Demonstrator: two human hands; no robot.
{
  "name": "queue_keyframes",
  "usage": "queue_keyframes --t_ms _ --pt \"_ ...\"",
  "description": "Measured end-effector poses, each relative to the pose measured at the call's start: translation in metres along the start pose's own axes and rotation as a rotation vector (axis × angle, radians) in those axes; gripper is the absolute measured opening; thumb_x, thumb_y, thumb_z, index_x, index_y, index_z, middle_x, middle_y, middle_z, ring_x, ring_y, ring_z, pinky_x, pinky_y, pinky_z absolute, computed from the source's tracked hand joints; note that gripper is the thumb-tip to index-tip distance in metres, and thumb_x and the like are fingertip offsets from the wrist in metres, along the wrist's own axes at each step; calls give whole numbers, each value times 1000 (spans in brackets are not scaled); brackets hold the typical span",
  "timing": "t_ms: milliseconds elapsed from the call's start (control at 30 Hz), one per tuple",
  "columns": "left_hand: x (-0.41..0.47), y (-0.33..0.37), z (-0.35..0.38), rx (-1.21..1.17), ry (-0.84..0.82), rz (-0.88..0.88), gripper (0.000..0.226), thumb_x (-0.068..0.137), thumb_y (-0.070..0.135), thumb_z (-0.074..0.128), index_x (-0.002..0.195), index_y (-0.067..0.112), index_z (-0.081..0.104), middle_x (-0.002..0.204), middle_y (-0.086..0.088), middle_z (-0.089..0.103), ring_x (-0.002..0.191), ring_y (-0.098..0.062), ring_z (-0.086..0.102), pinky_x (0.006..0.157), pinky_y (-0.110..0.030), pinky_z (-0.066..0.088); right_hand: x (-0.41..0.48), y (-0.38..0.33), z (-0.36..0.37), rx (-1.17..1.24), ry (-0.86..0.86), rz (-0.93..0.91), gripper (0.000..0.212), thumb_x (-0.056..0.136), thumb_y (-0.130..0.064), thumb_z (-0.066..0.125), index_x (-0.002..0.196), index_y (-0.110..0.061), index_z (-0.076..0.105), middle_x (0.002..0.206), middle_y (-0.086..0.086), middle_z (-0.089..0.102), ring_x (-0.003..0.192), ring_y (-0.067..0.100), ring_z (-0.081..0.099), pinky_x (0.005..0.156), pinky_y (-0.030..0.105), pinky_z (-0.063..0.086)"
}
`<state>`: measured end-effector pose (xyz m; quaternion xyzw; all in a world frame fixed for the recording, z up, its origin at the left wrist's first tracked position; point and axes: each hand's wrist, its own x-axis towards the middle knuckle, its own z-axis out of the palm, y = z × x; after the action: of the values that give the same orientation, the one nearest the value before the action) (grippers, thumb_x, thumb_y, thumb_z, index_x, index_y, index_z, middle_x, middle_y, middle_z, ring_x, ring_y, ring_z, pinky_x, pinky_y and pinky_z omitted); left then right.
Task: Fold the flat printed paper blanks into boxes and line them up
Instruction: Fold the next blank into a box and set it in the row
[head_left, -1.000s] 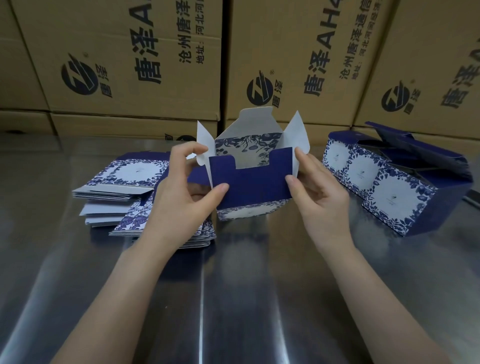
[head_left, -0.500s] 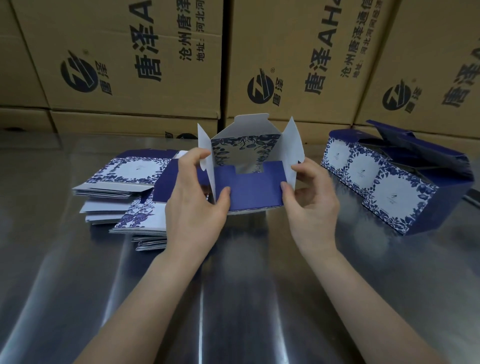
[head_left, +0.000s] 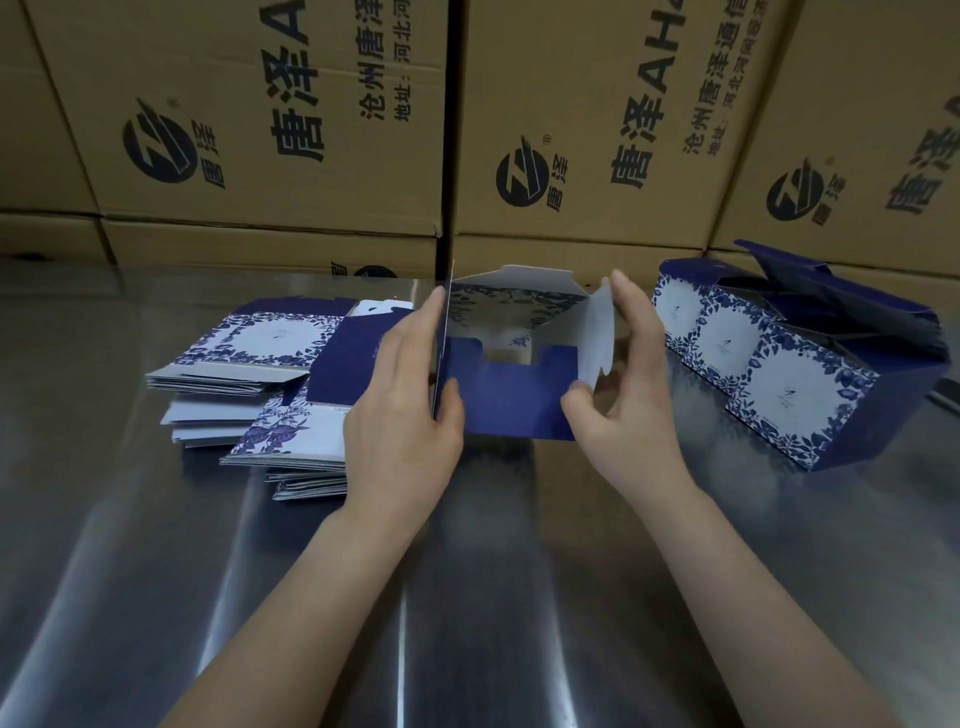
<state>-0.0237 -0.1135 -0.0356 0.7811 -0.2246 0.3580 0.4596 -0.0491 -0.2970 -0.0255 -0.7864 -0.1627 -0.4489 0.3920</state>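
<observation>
**Side flaps stood upright on the half-folded box**

The brown cartons (head_left: 260, 130) at 12 o'clock and the steel table (head_left: 493, 597) are unchanged. The 3 folded boxes (head_left: 795, 389) at 3 o'clock and the flat blanks (head_left: 249, 353) at 9 o'clock lie as before. The half-folded box (head_left: 514, 400), at centre, now has both white side flaps swung upright. The left hand (head_left: 400, 415) has straightened its fingers along the left flap, its thumb clamping the navy front panel. The right hand (head_left: 634, 415) pinches the right flap's lower edge and fills the gap to the row. Bare steel opens toward 6 o'clock.
</observation>
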Motion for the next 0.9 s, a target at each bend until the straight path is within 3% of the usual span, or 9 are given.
queue_keyframes --t_ms 133,300,367,533,600,667,733,800,900 --pt "-1 -1 2 21 -3 50 76 80 -9 61 147 20 42 141 2 52 119 -18 54 77 -42 55 7 -2 -9 -145 -93 -82 63 72 -2 48 128 -32 47 154 -3 28 133 10 39 67 9 40" --pt "-2 0 4 88 -9 165 73 80 -10 61 145 17 45 141 -3 53 114 -18 57 66 -39 57 9 -6 -14 -226 -59 -79 54 78 -13 47 131 -27 51 136 6 39 124 21 42 102 30 41" --pt "-3 0 4 112 -13 203 71 80 -10 62 144 16 47 141 -5 53 114 -20 58 62 -40 57 11 -9 -15 -241 -38 -81 57 80 -13 50 136 -26 49 128 6 41 118 22 45 103 32 40" --pt "-2 2 3 183 -67 237 71 78 -11 65 142 17 52 141 -11 52 96 -28 65 54 -33 51 13 -14 -16 -268 1 -101 54 85 -17 52 138 -23 49 118 -2 39 110 18 45 97 19 36" --pt "-2 2 3 190 -86 235 69 80 -7 65 143 21 51 145 -11 48 101 -26 64 58 -31 49 13 -15 -16 -272 11 -103 53 86 -16 52 139 -22 49 118 0 40 110 18 45 97 19 36" --pt "-3 0 6 125 -119 221 63 87 3 62 144 26 48 153 -10 36 121 -23 56 75 -29 51 12 -16 -15 -275 20 -107 54 85 -13 52 139 -20 50 118 5 44 110 20 46 97 23 37" --pt "-5 0 10 -53 -189 128 58 92 17 56 146 36 43 162 -5 18 142 -12 33 102 -11 35 11 -17 -12 -283 30 -115 55 85 -9 52 139 -19 51 119 10 47 111 23 47 97 25 39" --pt "-6 2 13 -243 -273 -14 56 94 32 51 145 49 36 164 4 4 145 9 7 103 4 13 10 -18 -9 -292 37 -125 56 84 -4 52 138 -17 52 119 11 49 110 25 49 96 27 40" --pt "-7 3 17 -325 -297 -107 46 101 39 43 141 60 30 165 7 1 133 28 -6 98 8 7 9 -20 -7 -294 51 -127 58 82 2 52 137 -15 53 119 12 53 107 29 51 96 28 41"
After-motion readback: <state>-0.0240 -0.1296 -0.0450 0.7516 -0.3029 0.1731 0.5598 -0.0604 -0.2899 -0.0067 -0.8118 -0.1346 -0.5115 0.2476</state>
